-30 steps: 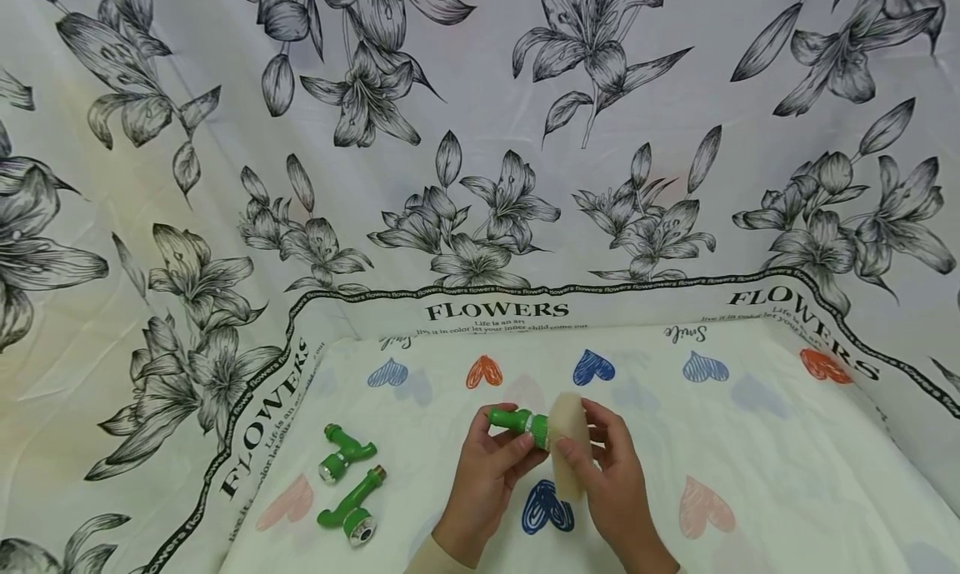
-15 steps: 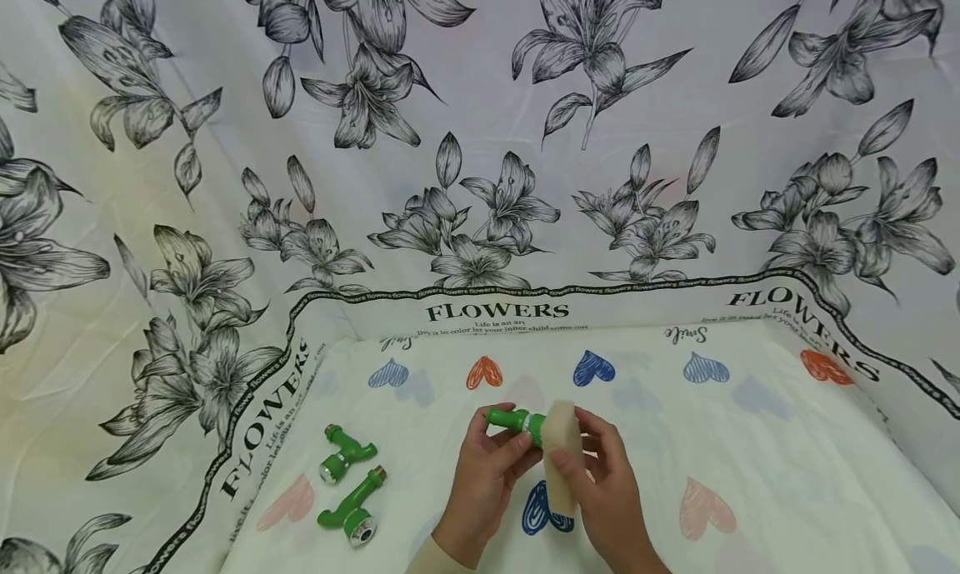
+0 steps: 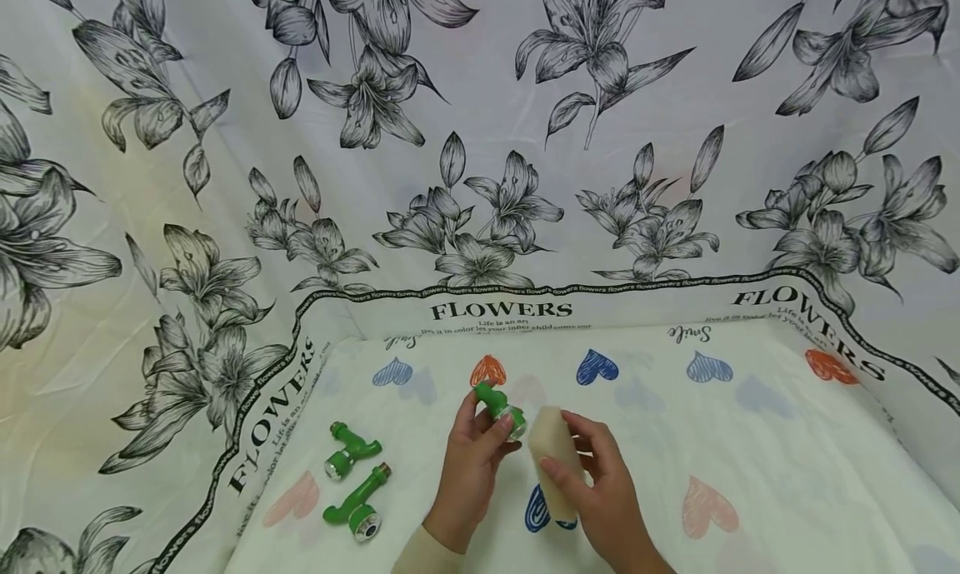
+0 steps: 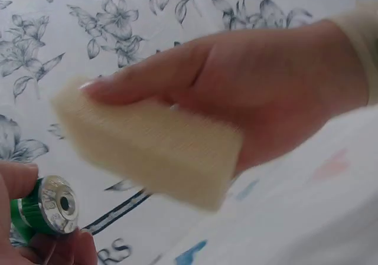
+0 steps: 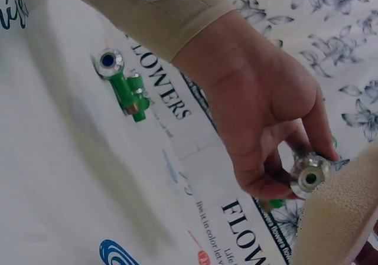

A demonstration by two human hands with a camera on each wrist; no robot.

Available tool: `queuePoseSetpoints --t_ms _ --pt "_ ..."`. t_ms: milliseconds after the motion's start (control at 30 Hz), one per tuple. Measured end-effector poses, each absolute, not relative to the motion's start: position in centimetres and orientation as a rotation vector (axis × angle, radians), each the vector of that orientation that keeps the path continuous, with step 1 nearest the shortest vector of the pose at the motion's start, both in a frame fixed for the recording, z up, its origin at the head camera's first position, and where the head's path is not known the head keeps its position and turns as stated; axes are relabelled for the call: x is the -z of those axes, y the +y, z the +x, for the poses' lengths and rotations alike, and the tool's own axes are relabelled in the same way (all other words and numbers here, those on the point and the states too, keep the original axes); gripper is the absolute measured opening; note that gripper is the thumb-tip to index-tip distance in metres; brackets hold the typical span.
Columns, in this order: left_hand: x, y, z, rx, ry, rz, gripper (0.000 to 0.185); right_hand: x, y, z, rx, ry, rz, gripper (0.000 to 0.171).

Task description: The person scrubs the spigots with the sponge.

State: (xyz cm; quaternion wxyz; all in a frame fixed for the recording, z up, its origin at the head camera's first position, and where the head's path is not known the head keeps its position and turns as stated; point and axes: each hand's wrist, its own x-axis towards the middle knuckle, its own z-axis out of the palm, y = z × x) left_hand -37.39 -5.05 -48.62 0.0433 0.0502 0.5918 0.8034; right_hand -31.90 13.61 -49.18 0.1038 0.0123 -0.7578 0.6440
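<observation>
My left hand (image 3: 468, 466) pinches a green tap (image 3: 492, 396) by its body, thumb on the near side. Its round silver end (image 4: 61, 205) with a dark central hole is turned toward the right hand. In my right hand (image 3: 600, 474) is a pale cream sponge block (image 3: 557, 466), held upright between thumb and fingers just right of the tap. A small gap separates sponge and tap in the head view. The right wrist view has the sponge (image 5: 339, 212) at its lower right edge, partly covering the tap's silver end (image 5: 309, 175).
Two more green taps, one farther back (image 3: 352, 449) and one nearer (image 3: 356, 507), lie on the heart-printed cloth (image 3: 637, 441) to the left of the hands. A flower-printed curtain (image 3: 480, 216) rises behind and along both sides.
The sponge has come off the tap's end and tilted. My left hand has moved slightly left and turned the tap, so its silver end shows. The two lying taps stay put.
</observation>
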Motion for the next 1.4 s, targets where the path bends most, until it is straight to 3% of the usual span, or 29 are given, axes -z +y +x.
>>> queuePoseSetpoints --t_ms 167,400,600,867,1133,1400 --pt "48.8 -8.4 -38.6 -2.162 2.333 0.154 0.066 49.3 14.5 -31.9 -1.906 -2.257 0.022 0.061" --pt "51.2 -16.2 -40.7 -1.401 3.162 0.415 0.07 50.3 16.4 -31.9 -1.856 -2.243 0.057 0.056" --pt "52.7 -20.8 -41.2 -0.811 3.254 0.46 0.06 50.4 17.7 -32.0 -1.814 -2.241 0.083 0.056" --pt "53.6 -21.3 -41.1 -0.443 3.197 0.545 0.052 50.4 18.6 -32.0 -1.794 -2.247 0.077 0.056" --pt "54.0 -20.4 -41.2 -0.492 3.165 0.483 0.046 49.4 18.4 -32.1 -1.776 -2.18 0.156 0.056" --pt "53.8 -19.8 -41.1 -0.594 3.206 0.413 0.054 50.0 17.4 -32.5 -1.558 -2.273 0.265 0.06"
